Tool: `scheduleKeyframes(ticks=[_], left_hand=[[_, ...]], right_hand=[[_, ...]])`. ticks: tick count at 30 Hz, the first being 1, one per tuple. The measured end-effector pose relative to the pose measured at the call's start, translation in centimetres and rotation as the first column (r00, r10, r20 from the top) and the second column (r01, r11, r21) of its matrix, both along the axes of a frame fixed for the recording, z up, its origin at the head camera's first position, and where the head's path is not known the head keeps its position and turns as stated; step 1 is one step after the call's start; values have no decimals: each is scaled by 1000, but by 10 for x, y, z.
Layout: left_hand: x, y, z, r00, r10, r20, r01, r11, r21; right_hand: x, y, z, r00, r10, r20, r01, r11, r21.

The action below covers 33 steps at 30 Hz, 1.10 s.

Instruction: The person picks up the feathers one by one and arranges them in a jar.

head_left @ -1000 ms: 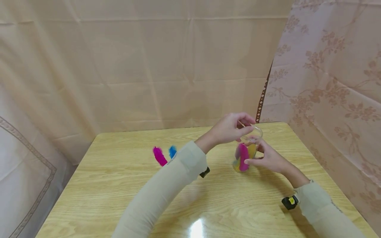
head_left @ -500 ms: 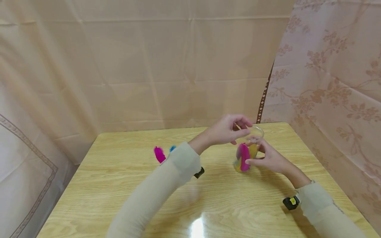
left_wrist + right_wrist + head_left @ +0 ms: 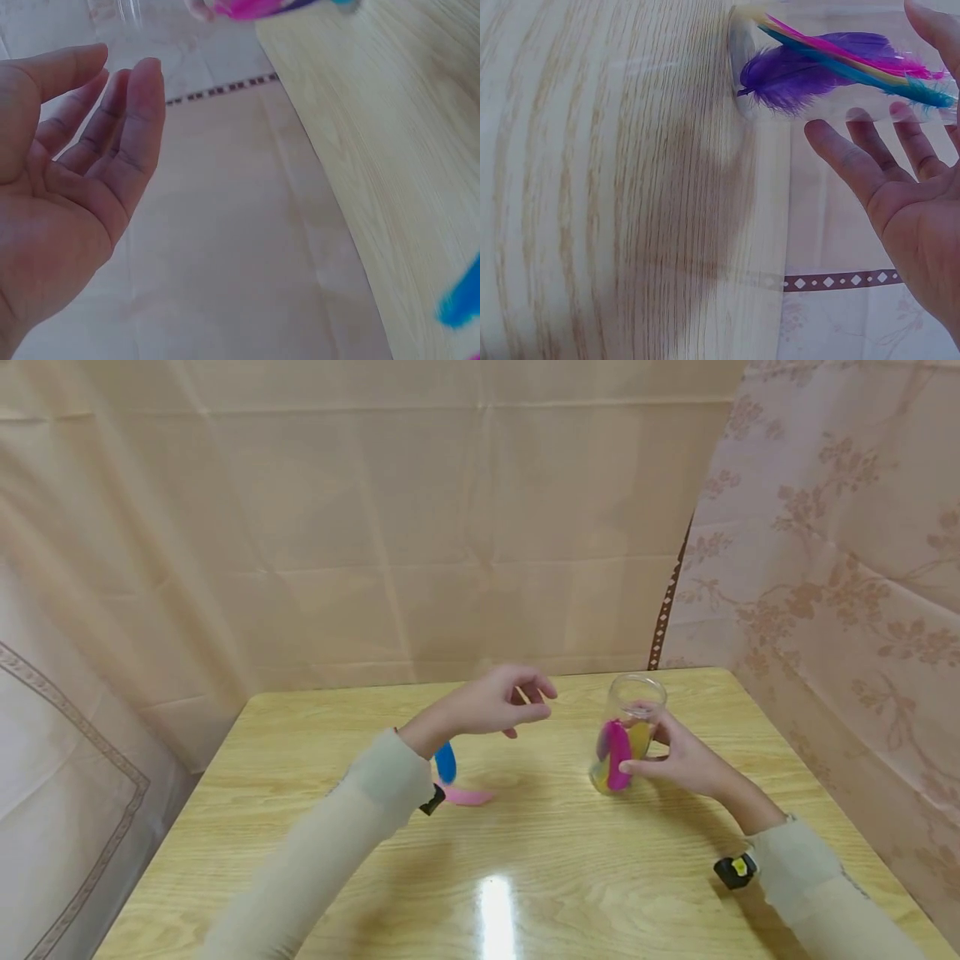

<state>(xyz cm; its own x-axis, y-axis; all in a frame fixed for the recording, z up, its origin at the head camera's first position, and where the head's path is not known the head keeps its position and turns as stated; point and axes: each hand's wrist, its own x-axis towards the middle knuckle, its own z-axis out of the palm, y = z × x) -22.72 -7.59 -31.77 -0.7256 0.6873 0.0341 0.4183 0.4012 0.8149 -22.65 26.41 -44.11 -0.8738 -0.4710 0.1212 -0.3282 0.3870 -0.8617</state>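
Note:
A clear glass jar stands on the right part of the table, with several feathers inside. Among them are a magenta feather, a yellow feather and, in the right wrist view, a purple feather. My right hand grips the jar's side, thumb at the front and fingers curving behind. Left of the jar, my left hand hangs above the table with bent, parted fingers and holds nothing. Below the left wrist lie a blue feather and a pink feather, partly hidden by the forearm.
The wooden table ends at a beige curtain behind. A flowered cloth hangs along the right side. Small black devices are strapped to both wrists, such as the right wrist's camera.
My left hand has moved left, away from the jar's mouth, and its forearm now covers the magenta feather on the table. The pink feather has come into view. My right hand keeps holding the jar.

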Motion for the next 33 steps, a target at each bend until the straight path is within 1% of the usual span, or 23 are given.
scheduleKeyframes(ticks=[4, 6, 11, 14, 18, 21, 24, 26, 28, 30, 33], left_hand=[[5, -29, -7, 999, 46, -15, -46, 998, -37], [9, -43, -12, 996, 79, -30, -81, 995, -64], [22, -74, -26, 981, 151, -119, -166, 978, -127], [29, -91, -38, 970, 187, -155, -212, 964, -160], [39, -109, -64, 953, 249, -170, -282, 937, -204], [48, -116, -84, 934, 319, -163, -350, 909, -227], [56, -118, -103, 904, 406, -137, -428, 871, -241], [61, -117, -113, 884, 448, -132, -467, 851, -240], [64, -115, -121, 872, 468, -142, -489, 838, -244], [67, -113, -125, 865, 477, -156, -501, 828, -251], [68, -111, -130, 860, 481, -171, -510, 818, -266]], right_hand=[[1, 0, -1, 1000, 2, 5, -2, 1000, -11], [1, -1, -1, 1000, 4, 5, -4, 1000, -11], [1, -1, -2, 1000, 3, 11, -3, 1000, -4], [1, -1, -3, 1000, 4, 12, -4, 1000, -8], [-1, 1, -4, 1000, 8, 8, -8, 1000, -19], [0, 2, -3, 1000, 16, 6, -15, 1000, -26], [0, 3, -2, 1000, 16, 5, -16, 1000, -26], [0, 4, -1, 1000, 16, 5, -15, 999, -30], [0, 5, -1, 1000, 13, 8, -13, 999, -38], [1, 6, -1, 1000, 12, 9, -12, 999, -46], [2, 6, -2, 1000, 12, 11, -12, 999, -51]])
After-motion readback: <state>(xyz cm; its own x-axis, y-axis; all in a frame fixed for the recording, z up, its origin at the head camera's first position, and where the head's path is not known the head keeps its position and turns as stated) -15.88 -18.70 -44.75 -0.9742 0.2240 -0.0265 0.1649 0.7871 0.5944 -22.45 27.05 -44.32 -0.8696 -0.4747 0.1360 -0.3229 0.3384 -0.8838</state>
